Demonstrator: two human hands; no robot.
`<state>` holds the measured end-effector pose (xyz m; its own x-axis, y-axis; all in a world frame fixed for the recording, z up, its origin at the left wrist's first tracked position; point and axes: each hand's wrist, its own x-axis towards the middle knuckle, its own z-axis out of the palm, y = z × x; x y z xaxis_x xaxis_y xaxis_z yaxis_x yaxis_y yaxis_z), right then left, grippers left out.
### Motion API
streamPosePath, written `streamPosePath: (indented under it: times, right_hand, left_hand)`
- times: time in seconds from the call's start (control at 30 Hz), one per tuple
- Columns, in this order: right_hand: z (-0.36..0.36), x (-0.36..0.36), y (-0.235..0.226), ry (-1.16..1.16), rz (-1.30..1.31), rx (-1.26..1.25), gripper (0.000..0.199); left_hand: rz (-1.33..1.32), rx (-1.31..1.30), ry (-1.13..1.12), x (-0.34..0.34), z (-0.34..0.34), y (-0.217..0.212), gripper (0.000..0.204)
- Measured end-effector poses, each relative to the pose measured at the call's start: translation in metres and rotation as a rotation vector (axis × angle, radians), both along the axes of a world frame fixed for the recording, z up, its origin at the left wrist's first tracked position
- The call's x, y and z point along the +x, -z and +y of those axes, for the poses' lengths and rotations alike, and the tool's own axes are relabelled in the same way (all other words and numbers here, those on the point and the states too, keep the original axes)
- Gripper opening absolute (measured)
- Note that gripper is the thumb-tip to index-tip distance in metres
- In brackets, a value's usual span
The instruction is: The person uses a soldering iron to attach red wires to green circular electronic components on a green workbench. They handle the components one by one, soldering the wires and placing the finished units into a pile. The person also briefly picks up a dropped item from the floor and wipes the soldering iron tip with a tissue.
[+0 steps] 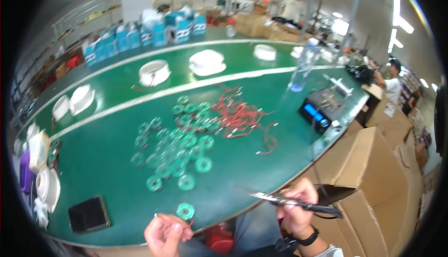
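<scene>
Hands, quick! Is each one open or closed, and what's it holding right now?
Left hand: closed, pinching a thin red wire.
Right hand: closed, holding a black soldering iron.

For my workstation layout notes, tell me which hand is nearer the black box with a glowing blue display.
Right. The right hand is on the person's side of the black box, slightly left; the left hand is farther off, well to the box's left.
</scene>
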<state>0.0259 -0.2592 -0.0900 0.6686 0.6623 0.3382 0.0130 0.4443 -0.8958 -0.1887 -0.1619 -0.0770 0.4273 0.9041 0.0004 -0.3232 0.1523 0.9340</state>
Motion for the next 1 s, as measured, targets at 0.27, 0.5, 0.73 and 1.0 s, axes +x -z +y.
streamPosePath:
  times: [0.27, 0.5, 0.73, 1.0]
  right_hand:
    - [-0.002, 0.006, -0.004, -0.087, 0.028, 0.051, 0.017]
    - [0.001, 0.002, 0.000, -0.211, 0.017, 0.052, 0.016]
    - [0.005, -0.018, -0.008, -0.144, -0.043, -0.017, 0.024]
    - [0.019, -0.038, -0.007, -0.234, -0.140, -0.094, 0.021]
  left_hand:
    - [0.036, 0.066, 0.043, 0.017, 0.005, -0.010, 0.009]
    - [0.165, 0.291, -0.221, 0.000, 0.017, 0.000, 0.013]
    - [0.034, 0.129, -0.103, -0.012, 0.027, 0.007, 0.007]
    - [0.036, 0.122, -0.143, -0.013, 0.028, 0.011, 0.009]
